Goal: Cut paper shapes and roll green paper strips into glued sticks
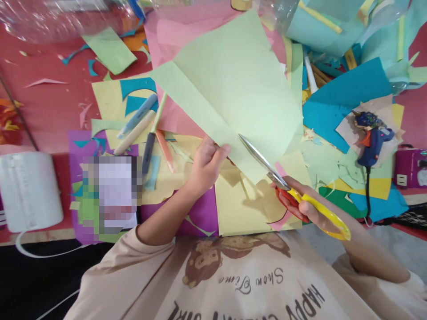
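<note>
My left hand [209, 161] pinches the near edge of a large light green sheet of paper [243, 84], thumb on top. A long strip along the sheet's near side stands partly apart from it, along a line running from the upper left toward the scissors. In my right hand [300, 200] are scissors [287, 191] with one yellow and one red handle. Their metal blades reach over the paper, pointing up and left, and look nearly closed. The lower blade is hidden, and the sheet is held above the littered table.
Several markers [138, 115] lie to the left on coloured scraps. A blue glue gun [373, 142] rests at the right, its cord trailing toward me. A white box-like object [30, 191] stands far left. Clear plastic bottles [66, 20] line the back of the red table [43, 102].
</note>
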A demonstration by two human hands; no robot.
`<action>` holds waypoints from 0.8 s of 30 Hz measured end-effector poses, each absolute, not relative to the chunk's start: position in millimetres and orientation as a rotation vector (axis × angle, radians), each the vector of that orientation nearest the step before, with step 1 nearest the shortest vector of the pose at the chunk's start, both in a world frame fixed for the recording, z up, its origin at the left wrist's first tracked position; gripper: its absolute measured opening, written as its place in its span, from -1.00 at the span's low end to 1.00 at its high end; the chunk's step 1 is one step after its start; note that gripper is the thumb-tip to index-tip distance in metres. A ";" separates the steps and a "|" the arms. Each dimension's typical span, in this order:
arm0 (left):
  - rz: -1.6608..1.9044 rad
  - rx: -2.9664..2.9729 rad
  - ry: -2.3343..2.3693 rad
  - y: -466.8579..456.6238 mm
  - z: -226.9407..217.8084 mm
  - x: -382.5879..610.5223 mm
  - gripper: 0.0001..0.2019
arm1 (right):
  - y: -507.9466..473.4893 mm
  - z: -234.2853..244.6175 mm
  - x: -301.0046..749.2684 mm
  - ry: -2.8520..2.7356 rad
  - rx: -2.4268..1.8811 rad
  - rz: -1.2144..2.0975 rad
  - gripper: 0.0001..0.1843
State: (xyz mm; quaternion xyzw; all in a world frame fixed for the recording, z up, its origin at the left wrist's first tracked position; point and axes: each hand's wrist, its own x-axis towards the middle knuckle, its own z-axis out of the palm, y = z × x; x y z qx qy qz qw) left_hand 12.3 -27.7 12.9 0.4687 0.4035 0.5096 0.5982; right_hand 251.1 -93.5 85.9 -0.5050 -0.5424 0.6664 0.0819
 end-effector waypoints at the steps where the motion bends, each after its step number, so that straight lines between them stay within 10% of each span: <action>1: 1.180 1.081 0.945 -27.7 13.3 12.3 -0.85 | -94.1 84.4 250.7 -1.562 -1.505 2.017 -0.21; 24: 1.169 1.013 1.000 -24.7 13.7 7.9 -0.81 | -96.1 74.8 247.3 -1.391 -1.468 2.089 -0.16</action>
